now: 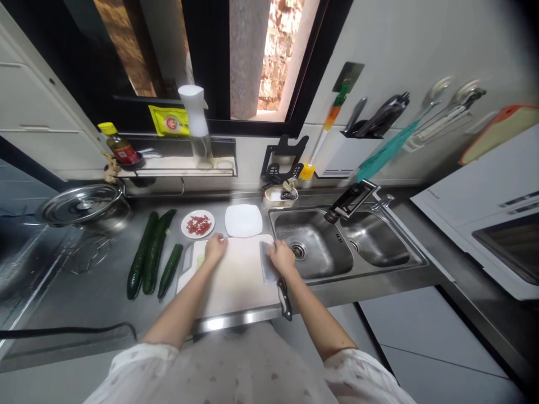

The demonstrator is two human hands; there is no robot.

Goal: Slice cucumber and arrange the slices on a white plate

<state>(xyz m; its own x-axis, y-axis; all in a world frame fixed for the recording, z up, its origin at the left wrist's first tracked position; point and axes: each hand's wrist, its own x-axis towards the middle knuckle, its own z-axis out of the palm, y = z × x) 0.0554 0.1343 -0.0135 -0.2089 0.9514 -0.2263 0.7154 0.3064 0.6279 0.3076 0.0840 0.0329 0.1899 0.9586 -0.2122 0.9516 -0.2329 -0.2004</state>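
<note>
A white cutting board [236, 275] lies at the counter's front edge. My left hand [215, 249] is curled at its far edge, fingertips partly hidden. My right hand [282, 258] is bent in at the board's right edge, against the blade of a kitchen knife [268, 266]; whether it pinches blade or board does not show. The knife's black handle points toward me, over the board's near right corner. A pale green piece [200, 260] lies on the board beside my left wrist. Beyond the board are a plate of diced red pieces [198, 224] and a white square plate [243, 220].
Three cucumbers [154, 252] lie left of the board. A lidded steel pot [92, 207] and a wire rack [87, 255] stand farther left. The double sink [314, 247] with its black faucet [347, 202] adjoins the board on the right. A knife block [347, 154] hangs behind.
</note>
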